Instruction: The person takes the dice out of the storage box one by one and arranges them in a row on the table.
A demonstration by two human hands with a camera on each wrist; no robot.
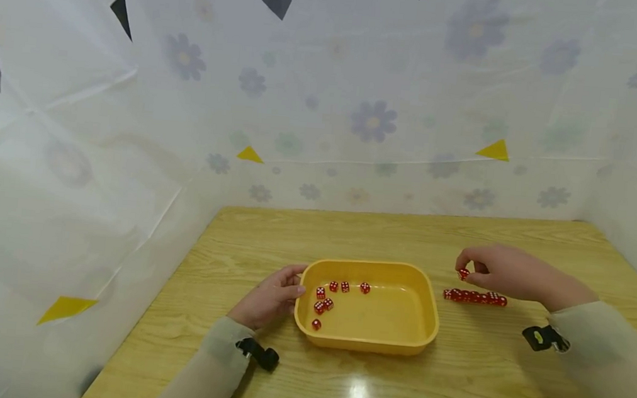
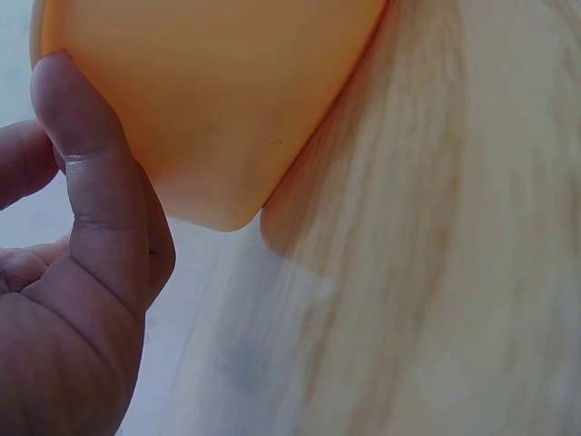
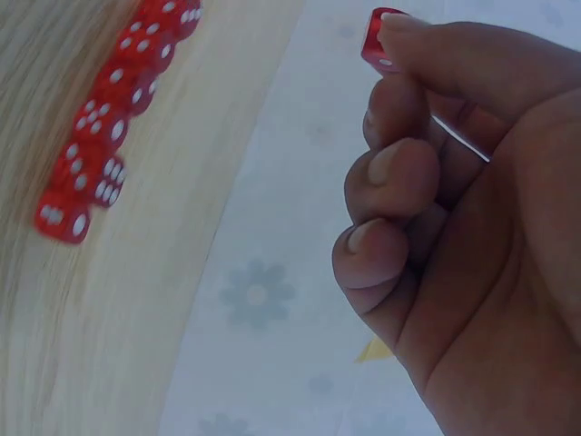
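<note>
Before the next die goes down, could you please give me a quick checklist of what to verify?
1. Right hand pinches a red die: ok.
2. Die is clear of the row of dice, held above its left end: ok.
3. Row lies straight on the table: ok.
4. Left hand touches the yellow tray: ok.
5. Dice remain in the tray: ok.
6. Which face of the held die is up: cannot tell.

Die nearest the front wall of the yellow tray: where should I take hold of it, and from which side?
Come from straight above and pinch two opposite side faces of the lone die. The tray wall blocks any sideways approach, and the die sits apart from the other dice, leaving room for fingertips.
</note>
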